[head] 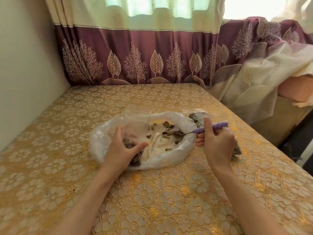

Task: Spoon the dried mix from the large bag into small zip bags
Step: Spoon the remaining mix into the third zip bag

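Table: a gold cloth with flower shapes (152, 200) covers it, and both arms reach out over it.
Left hand: the left hand (122, 148) is on the near left part of the big bag. Its fingers and thumb curl round the bottom of a small zip bag and hold it.
Small zip bag: the small zip bag (137, 121) is clear. It stands up from the hand, long way going up and away, with its open top at the far end. A little dark mix sits at its bottom, by the fingers.
Right hand: the right hand (218, 141) is just past the right edge of the big bag. Its fingers are closed round the spoon handle, with the thumb sticking up.
Spoon: the spoon (199, 130) has a bumpy purple handle and a thin metal neck. It lies almost flat, long way going left to right. The handle end points right and a bit away. The bowl end points left, down into the big bag, among the mix.
Big bag: the big bag (169, 155) is thin and clear white. It lies open and flat in the middle of the table, wider than it is deep.
Dried mix: the dried mix (166, 128) is brown and green bits, spread thin in the far part of the big bag.
Filled bag: another small bag (198, 116) with dark mix lies just past the right hand, touching the big bag's far right edge.
Curtain: a purple and cream curtain (144, 56) with leaf and tree shapes hangs behind the table.
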Tool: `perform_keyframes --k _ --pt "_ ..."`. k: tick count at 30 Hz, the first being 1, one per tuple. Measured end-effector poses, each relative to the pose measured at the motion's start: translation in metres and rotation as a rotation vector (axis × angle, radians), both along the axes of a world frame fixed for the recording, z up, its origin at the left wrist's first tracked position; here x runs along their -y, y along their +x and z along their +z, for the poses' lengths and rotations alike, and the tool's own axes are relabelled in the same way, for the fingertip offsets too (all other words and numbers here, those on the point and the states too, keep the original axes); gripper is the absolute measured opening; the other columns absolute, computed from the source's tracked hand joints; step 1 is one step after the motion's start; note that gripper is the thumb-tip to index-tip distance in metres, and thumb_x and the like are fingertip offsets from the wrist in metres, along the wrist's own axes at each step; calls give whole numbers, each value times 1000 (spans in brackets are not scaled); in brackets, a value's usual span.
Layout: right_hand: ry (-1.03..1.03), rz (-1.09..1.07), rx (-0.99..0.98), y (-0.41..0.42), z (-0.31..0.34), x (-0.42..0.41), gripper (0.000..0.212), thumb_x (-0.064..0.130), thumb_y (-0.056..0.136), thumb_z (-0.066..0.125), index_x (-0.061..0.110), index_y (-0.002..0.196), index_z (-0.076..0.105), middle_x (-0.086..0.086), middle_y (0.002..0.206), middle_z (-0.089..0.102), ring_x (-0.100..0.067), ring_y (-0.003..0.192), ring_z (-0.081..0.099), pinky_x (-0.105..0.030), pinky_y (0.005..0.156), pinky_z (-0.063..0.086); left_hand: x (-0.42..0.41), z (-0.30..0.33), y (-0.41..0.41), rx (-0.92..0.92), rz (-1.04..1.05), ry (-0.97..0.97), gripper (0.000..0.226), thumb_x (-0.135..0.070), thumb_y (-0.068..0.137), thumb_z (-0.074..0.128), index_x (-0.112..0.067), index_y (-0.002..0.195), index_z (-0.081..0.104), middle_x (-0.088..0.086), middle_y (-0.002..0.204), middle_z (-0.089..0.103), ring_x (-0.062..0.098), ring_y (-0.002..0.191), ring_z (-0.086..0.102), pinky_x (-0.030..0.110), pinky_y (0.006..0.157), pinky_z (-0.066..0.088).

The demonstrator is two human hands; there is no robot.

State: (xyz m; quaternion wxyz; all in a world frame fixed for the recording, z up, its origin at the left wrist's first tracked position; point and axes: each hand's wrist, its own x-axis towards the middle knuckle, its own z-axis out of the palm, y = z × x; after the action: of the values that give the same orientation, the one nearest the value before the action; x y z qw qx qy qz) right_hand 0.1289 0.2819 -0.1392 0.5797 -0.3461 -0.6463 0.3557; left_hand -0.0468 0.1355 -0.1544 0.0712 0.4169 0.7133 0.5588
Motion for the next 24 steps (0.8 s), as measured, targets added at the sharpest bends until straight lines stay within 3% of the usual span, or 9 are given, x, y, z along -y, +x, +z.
perform_keyframes --k 5,9,13,16,20,24 --pt "-90 69 66 -7 -13 5 25 30 90 61 8 90 73 8 62 67 0 51 63 -12 57 52 0 -1 -1 9 -17 -8 84 -47 56 72 -20 129 40 -9 98 60 -17 78 56 -3 62 40" --pt "-210 142 37 -8 -14 4 20 23 91 61 8 100 71 0 69 70 -8 58 66 -36 71 59 0 -1 0 -13 -10 -5 81 -45 58 72 -22 128 40 -11 96 59 -21 78 53 -5 62 38" --pt "-246 172 -22 -7 -14 4 14 22 93 59 23 85 69 1 71 71 -5 58 64 -35 70 57 0 -2 -1 -28 -1 -11 78 -47 58 71 -23 125 40 -14 96 59 -23 79 52 -5 61 38" --pt "-290 195 -84 -3 -13 2 20 19 94 58 19 80 72 0 70 70 -6 56 60 -29 63 54 0 -1 -1 -14 -2 -16 80 -52 56 69 -25 126 39 -13 97 59 -20 80 55 0 61 42" --pt "-395 277 -166 -1 -9 2 43 15 95 55 20 58 75 -13 75 69 -11 52 55 -20 50 47 0 -1 -1 -27 4 -8 85 -53 56 68 -26 130 38 -13 97 59 -18 81 55 0 64 41" --pt "-468 343 -172 -3 -6 4 42 14 95 53 11 58 72 -20 82 71 -12 51 53 -18 45 43 -1 -1 -1 -45 16 -8 83 -51 57 68 -24 130 39 -14 96 59 -20 79 53 -3 64 39"
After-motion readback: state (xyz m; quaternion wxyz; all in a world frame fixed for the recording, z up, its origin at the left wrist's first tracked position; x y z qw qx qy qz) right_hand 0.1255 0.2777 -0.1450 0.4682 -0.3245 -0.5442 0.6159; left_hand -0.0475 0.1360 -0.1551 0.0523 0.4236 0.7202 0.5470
